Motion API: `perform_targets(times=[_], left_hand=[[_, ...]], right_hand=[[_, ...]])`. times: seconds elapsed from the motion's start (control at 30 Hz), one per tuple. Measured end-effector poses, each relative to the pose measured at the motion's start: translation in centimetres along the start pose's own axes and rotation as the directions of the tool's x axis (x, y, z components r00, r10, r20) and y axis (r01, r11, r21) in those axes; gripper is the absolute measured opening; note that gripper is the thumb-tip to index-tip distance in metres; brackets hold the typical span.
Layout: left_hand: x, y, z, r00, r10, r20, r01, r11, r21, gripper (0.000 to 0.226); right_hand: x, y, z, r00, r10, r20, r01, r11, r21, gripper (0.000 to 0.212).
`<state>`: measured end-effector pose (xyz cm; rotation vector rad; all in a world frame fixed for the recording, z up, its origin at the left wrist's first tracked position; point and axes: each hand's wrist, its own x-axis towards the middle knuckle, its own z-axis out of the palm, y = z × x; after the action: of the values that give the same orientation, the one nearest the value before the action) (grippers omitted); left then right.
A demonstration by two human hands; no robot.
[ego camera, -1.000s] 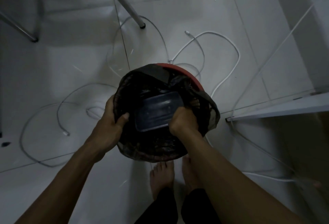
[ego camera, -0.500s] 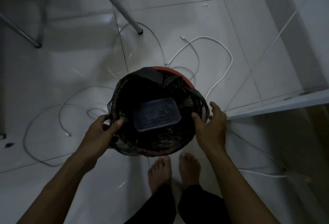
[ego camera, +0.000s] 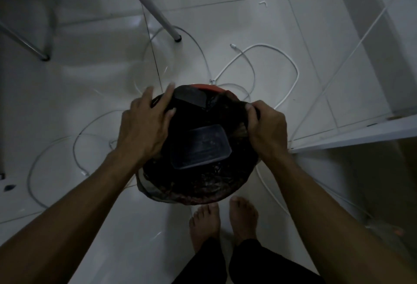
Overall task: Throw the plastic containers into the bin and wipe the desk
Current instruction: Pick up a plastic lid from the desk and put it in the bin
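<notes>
Risk: tugging the black liner point(ego camera: 198, 184) unevenly could pull it off the bin point(ego camera: 203, 86) rim or tip the bin; white cables point(ego camera: 266, 58) on the floor at 12–3 o'clock are a trip hazard. Plastic container point(ego camera: 200, 146) lies inside the bin, centre. Left hand point(ego camera: 144, 123) at 9–10 o'clock, fingers spread, resting on the liner edge. Right hand point(ego camera: 266, 125) at 2–3 o'clock, pinched closed on liner.

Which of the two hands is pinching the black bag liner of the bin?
The right hand: it pinches the bag liner at the rim, whereas the left hand lies spread over it.
</notes>
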<state>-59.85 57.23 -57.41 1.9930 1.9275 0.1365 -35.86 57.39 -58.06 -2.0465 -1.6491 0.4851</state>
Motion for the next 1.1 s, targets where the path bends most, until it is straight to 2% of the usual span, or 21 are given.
perform_targets(times=[0.07, 0.13, 0.2, 0.3, 0.4, 0.5, 0.53, 0.6, 0.67, 0.73, 0.8, 0.93, 1.03, 1.1], left_hand=[[1.4, 0.7, 0.4, 0.997, 0.050, 0.051, -0.048, 0.998, -0.052, 0.049], [2.0, 0.9, 0.8, 0.997, 0.042, 0.071, -0.029, 0.985, -0.172, 0.046], [2.4, 0.7, 1.0, 1.000, 0.002, 0.024, 0.003, 0.977, -0.214, 0.041], [2.9, 0.6, 1.5, 0.995, -0.023, -0.092, 0.006, 0.984, -0.178, 0.039], [3.2, 0.5, 1.5, 0.994, -0.092, -0.063, 0.072, 0.961, -0.265, 0.046], [3.4, 0.4, 1.3, 0.994, -0.106, 0.016, 0.106, 0.943, -0.316, 0.049], [3.4, 0.3, 1.1, 0.994, -0.105, 0.039, 0.112, 0.940, -0.323, 0.049], [3.4, 0.1, 0.9, 0.994, -0.100, 0.048, 0.110, 0.943, -0.314, 0.047], [3.3, -0.1, 0.7, 0.996, -0.083, -0.019, 0.074, 0.958, -0.278, 0.043], [3.1, 0.1, 0.3, 0.992, -0.083, -0.092, 0.062, 0.976, -0.209, 0.039], [2.5, 1.3, -0.5, 0.987, -0.079, -0.143, 0.059, 0.989, -0.139, 0.036], [1.3, 3.4, -1.6, 0.989, 0.035, -0.142, -0.049, 0.994, -0.100, 0.038], [0.0, 5.5, -3.3, 0.987, 0.127, -0.097, -0.147, 0.961, -0.234, 0.041], [-1.2, 7.3, -5.1, 0.982, 0.159, -0.105, -0.185, 0.930, -0.316, 0.035]], right_hand=[[0.7, 0.0, 0.2, 0.998, 0.057, -0.025, -0.057, 0.998, -0.007, 0.030], [1.2, 0.0, 0.3, 0.989, 0.145, -0.010, -0.145, 0.989, 0.010, 0.032], [1.7, 0.1, 0.4, 0.978, 0.206, 0.025, -0.206, 0.978, 0.012, 0.034], [2.2, 0.8, 0.6, 0.952, 0.271, 0.140, -0.275, 0.961, 0.012, 0.038], [2.4, 1.2, 0.7, 0.857, 0.437, 0.274, -0.475, 0.876, 0.087, 0.039], [2.1, 1.3, 0.1, 0.685, 0.578, 0.444, -0.716, 0.644, 0.267, 0.021], [1.8, 1.3, -0.1, 0.675, 0.581, 0.454, -0.731, 0.610, 0.306, 0.015], [1.0, 1.5, -0.4, 0.766, 0.553, 0.328, -0.641, 0.697, 0.322, 0.011], [0.3, 1.2, -1.1, 0.843, 0.512, 0.162, -0.537, 0.797, 0.276, 0.020], [-0.2, 0.5, -1.7, 0.880, 0.464, 0.098, -0.472, 0.836, 0.281, 0.028], [-0.8, -0.1, -2.5, 0.924, 0.379, 0.054, -0.379, 0.888, 0.262, 0.024], [-2.3, -2.3, -3.5, 0.974, 0.224, -0.039, -0.212, 0.959, 0.190, 0.018], [-3.6, -4.3, -5.3, 0.986, 0.165, -0.020, -0.156, 0.964, 0.217, 0.023], [-4.4, -5.6, -6.7, 0.988, 0.155, -0.006, -0.149, 0.961, 0.231, 0.026]])
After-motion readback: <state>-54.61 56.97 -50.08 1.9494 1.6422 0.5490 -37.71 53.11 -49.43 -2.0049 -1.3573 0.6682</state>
